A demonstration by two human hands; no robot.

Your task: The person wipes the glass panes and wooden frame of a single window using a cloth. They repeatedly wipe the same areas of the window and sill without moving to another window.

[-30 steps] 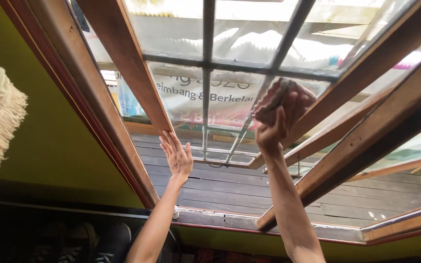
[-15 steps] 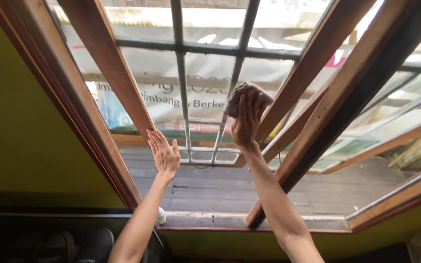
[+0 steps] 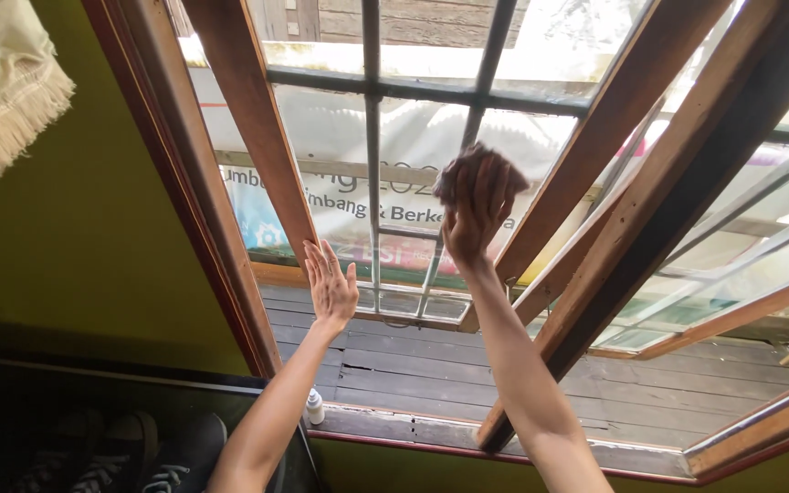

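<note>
Fingers (image 3: 495, 187) of the right hand (image 3: 475, 219) clutch a cloth (image 3: 468, 169) against window glass (image 3: 413, 146).

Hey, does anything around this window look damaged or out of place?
Yes, mildly: the window sill has cracked, peeling paint, and a small white bottle stands at its left end. The right hand presses a cloth on the glass; the left hand braces the frame.

The opened window sash (image 3: 257, 137) leaves a wide gap below its bottom rail, where a hand could pass out over the wooden deck (image 3: 522, 383). Dark metal bars (image 3: 372, 164) block the panes. The right hand (image 3: 475, 215) presses a cloth (image 3: 468, 169) against the glass; the left hand (image 3: 331, 288) braces the sash. A small white bottle (image 3: 315, 408) stands on the sill
</note>
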